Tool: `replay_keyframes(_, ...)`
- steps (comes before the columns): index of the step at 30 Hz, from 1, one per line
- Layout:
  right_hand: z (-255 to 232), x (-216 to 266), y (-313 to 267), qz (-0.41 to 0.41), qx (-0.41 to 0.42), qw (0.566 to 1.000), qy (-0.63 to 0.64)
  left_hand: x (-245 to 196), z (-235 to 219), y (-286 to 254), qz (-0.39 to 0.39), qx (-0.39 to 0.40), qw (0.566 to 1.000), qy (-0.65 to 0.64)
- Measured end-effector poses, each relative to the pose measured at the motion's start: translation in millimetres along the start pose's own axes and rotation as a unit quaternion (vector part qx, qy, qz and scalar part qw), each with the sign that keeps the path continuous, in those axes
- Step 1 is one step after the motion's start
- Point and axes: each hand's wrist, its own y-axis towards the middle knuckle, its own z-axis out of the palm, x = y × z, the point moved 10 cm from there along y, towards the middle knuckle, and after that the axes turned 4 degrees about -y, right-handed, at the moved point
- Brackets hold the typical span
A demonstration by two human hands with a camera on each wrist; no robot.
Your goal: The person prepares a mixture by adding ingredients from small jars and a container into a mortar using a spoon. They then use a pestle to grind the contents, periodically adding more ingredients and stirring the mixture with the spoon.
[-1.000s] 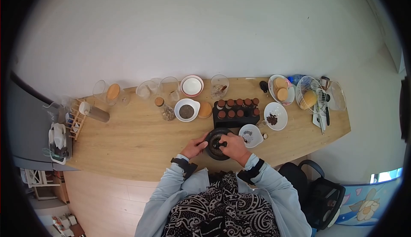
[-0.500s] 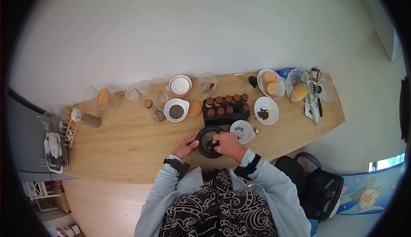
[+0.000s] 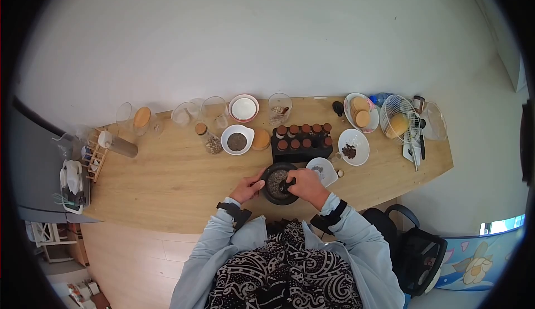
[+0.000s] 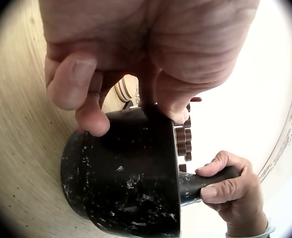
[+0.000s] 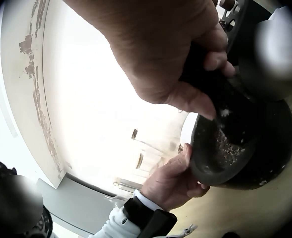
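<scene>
A black stone mortar (image 3: pixel 278 202) with pale flecks stands near the table's front edge. My left hand (image 3: pixel 247 189) grips its left side; in the left wrist view the thumb presses at the rim and the fingers curl against the outer wall. The black pestle (image 4: pixel 189 186) leans inside the mortar, its upper end in the grip of my right hand (image 3: pixel 308 187). Coarse grey-brown grounds (image 5: pixel 229 151) lie in the bowl, as the right wrist view shows. The pestle's lower end is partly hidden in the mortar.
Behind the mortar stands a black rack (image 3: pixel 301 154) of brown-capped jars. A white bowl (image 3: pixel 330 178) sits close by my right hand, another with dark pieces (image 3: pixel 349 151) beyond it. Further back are a bowl of dark powder (image 3: pixel 237 141), a corked jar (image 3: pixel 212 144) and a wire basket (image 3: pixel 400 120).
The head view shifts left and back. My right hand and the pestle move toward the mortar's right side, uncovering more of the grounds. The left hand keeps its hold.
</scene>
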Motion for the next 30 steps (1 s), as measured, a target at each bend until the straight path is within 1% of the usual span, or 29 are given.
replay_keyframes(1,-3.5,-4.8,1.6,0.031,-0.007,0.998,-0.046,-0.2,-1.8,0.9,0.001,-0.002,1.000,-0.001)
replay_keyframes(2,-2.1,-5.0,3.8,0.029,-0.005,0.998,-0.046,0.7,-2.7,2.0,0.001,-0.003,1.000,-0.006)
replay_keyframes(4,-10.9,-6.5,4.0,0.026,-0.087,0.994,0.057,5.9,-3.3,1.1,-0.002,-0.007,1.000,-0.015)
replay_keyframes(5,-5.6,-6.3,2.7,0.025,-0.084,0.995,0.056,6.4,-4.1,1.9,-0.001,-0.007,1.000,-0.012)
replay_keyframes(7,4.9,2.6,-1.6,-0.011,-0.059,0.996,0.068,7.3,-4.8,3.5,0.002,-0.008,1.000,-0.010)
replay_keyframes(8,2.6,1.2,-2.3,-0.012,-0.058,0.996,0.066,7.7,-5.1,3.8,0.006,-0.006,1.000,-0.006)
replay_keyframes(10,3.7,4.6,-4.0,-0.037,-0.003,0.998,0.054,7.3,-5.1,4.1,0.010,-0.006,1.000,-0.003)
replay_keyframes(11,-1.1,5.7,-4.0,-0.039,-0.003,0.998,0.053,6.5,-5.3,4.0,0.011,-0.007,1.000,0.005)
replay_keyframes(13,-3.9,3.3,-3.7,-0.015,0.011,0.999,-0.033,6.1,-5.4,3.1,0.011,-0.012,1.000,0.009)
replay_keyframes(14,-0.5,5.7,-3.7,-0.016,0.015,0.999,-0.033,5.5,-4.4,3.1,0.013,-0.012,1.000,0.003)
replay_keyframes(16,-4.2,9.5,-3.7,0.006,-0.041,0.997,-0.063,4.7,-3.9,0.8,0.014,-0.013,1.000,-0.005)
replay_keyframes(17,-0.5,12.6,-3.1,0.005,-0.040,0.997,-0.063,4.5,-3.4,0.2,0.009,-0.012,1.000,0.013)
replay_keyframes(19,-3.0,14.2,-2.1,0.001,-0.079,0.997,0.003,3.0,-3.5,3.3,0.005,-0.013,1.000,0.027)
replay_keyframes(20,0.7,10.5,-4.1,0.000,-0.073,0.997,0.003,3.3,-2.6,2.8,0.009,-0.005,1.000,0.023)
replay_keyframes(22,6.4,8.6,-2.6,-0.046,-0.031,0.998,0.040,3.1,-2.5,1.4,0.015,0.001,1.000,0.022)
replay_keyframes(23,1.0,4.5,-0.4,-0.049,-0.033,0.998,0.038,1.7,-2.2,1.4,0.024,-0.002,0.999,0.029)
replay_keyframes(25,0.7,-5.7,2.9,-0.018,0.016,1.000,0.014,-0.5,-2.2,2.1,0.033,-0.006,0.999,0.035)
replay_keyframes(26,1.1,-1.4,3.6,-0.018,0.016,1.000,0.014,-0.1,-2.5,1.8,0.031,-0.007,0.999,0.031)
replay_keyframes(28,-13.9,3.5,4.7,0.005,-0.076,0.997,0.012,-1.1,-2.2,2.2,0.029,-0.009,0.999,0.025)
replay_keyframes(29,-10.0,2.8,4.5,0.004,-0.073,0.997,0.011,-1.8,-2.4,2.4,0.025,-0.008,0.999,0.029)
replay_keyframes(30,-1.8,4.6,3.9,-0.018,-0.060,0.997,0.038,-1.4,-2.4,0.8,0.020,-0.009,0.999,0.032)
